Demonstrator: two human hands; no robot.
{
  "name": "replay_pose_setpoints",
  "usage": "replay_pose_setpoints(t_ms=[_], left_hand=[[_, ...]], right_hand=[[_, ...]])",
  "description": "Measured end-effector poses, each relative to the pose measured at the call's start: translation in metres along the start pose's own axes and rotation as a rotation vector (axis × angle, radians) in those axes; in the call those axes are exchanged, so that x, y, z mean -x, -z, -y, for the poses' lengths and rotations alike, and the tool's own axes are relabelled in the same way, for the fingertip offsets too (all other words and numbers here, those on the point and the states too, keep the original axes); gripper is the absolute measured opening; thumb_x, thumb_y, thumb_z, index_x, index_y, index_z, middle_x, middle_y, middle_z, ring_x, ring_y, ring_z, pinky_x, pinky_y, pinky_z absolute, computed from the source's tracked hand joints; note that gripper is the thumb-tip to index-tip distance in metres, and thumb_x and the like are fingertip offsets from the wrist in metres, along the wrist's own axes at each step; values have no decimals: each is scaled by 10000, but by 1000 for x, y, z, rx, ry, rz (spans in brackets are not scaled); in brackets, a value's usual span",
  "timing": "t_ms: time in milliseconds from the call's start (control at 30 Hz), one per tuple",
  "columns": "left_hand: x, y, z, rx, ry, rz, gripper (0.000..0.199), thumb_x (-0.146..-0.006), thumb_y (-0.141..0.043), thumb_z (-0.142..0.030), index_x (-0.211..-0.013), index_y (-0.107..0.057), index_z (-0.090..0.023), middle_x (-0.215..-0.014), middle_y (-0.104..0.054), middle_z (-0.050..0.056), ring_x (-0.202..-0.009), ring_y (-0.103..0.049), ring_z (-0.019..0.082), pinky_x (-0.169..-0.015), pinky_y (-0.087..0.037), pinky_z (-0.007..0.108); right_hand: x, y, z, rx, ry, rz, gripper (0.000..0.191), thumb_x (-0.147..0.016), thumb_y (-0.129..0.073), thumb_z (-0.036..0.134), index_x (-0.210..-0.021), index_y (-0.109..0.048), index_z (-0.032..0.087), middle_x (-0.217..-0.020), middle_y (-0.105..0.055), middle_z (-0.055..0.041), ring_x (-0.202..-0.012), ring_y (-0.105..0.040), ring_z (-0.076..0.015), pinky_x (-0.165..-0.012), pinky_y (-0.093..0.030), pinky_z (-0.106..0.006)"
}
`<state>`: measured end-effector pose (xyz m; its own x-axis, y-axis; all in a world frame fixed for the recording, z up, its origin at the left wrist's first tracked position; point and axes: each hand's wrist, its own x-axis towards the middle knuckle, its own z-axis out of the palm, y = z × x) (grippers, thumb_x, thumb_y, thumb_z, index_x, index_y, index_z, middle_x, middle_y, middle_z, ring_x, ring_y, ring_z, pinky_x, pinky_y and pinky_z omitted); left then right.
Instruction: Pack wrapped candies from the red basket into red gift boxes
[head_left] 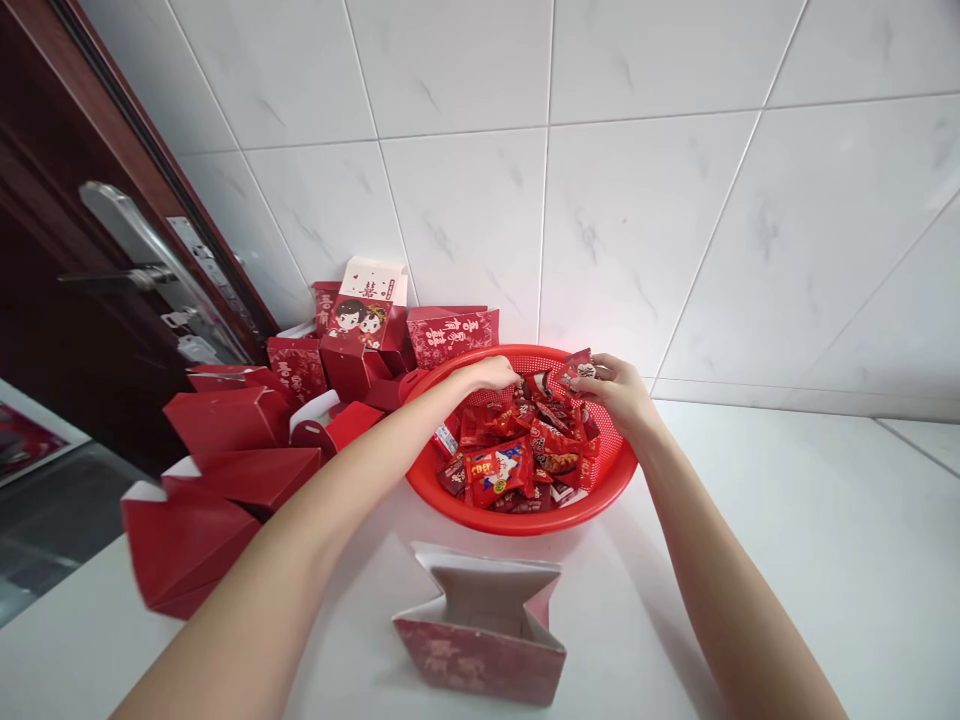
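Pinching candy packet [576,366] in right hand [621,391] with colander [517,524] below; likely light, slick, best edge-held. Can't tell for left hand [496,373].

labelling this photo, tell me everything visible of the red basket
The red basket is round and looks like plastic, with a smooth rim and walls pierced by small holes. It stands upright on the white table, near the tiled wall, holding a heap of mostly red wrapped snacks. The left hand reaches in at the far side; the right hand holds a red packet over its right side. Whether either touches the rim is unclear.
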<state>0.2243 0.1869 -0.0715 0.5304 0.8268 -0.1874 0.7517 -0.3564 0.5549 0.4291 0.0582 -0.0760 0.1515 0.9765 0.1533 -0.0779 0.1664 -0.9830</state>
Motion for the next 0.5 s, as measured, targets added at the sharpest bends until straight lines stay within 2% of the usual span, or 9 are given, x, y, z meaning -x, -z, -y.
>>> replay_pose_setpoints(t_ms=[133, 300, 400, 500], left_hand=[[-20, -20, 9, 2, 15, -50, 241, -721, -745, -416, -780, -700, -187, -759, -718, 34, -852, -622, 228, -796, -464, 292], [-27, -50, 5, -5, 52, -72, 360, -609, -849, -424, -841, -699, -193, -859, -733, 64, -939, -640, 273, -829, -481, 320], [-26, -56, 6, 19, 45, -43, 309, -627, -829, -399, -840, -723, -203, -828, -738, 46, -904, -653, 271, -812, -497, 331], [-23, -52, 11, 105, 55, 39, 274, -641, -812, -376, -847, -737, -212, -792, -745, 34, -829, -650, 257, -749, -509, 343]], right_hand=[[-1, 0, -1, 1, 8, 4, 384, -538, -811, 262, -883, -667, 176, -764, -705, -26, -699, -651, -176, -712, -544, -342], [-1, -1, -1, 0, 8, 9, 376, -542, -797, 246, -885, -661, 175, -774, -710, -28, -693, -652, -169, -724, -553, -341], [-1, -1, -1, 3, 6, 17, 366, -545, -804, 250, -873, -655, 185, -775, -708, -26, -713, -660, -179, -736, -563, -352], [-1, -1, -1, 5, 7, 19, 373, -545, -810, 255, -880, -660, 187, -772, -707, -23, -708, -658, -179, -733, -564, -353]])
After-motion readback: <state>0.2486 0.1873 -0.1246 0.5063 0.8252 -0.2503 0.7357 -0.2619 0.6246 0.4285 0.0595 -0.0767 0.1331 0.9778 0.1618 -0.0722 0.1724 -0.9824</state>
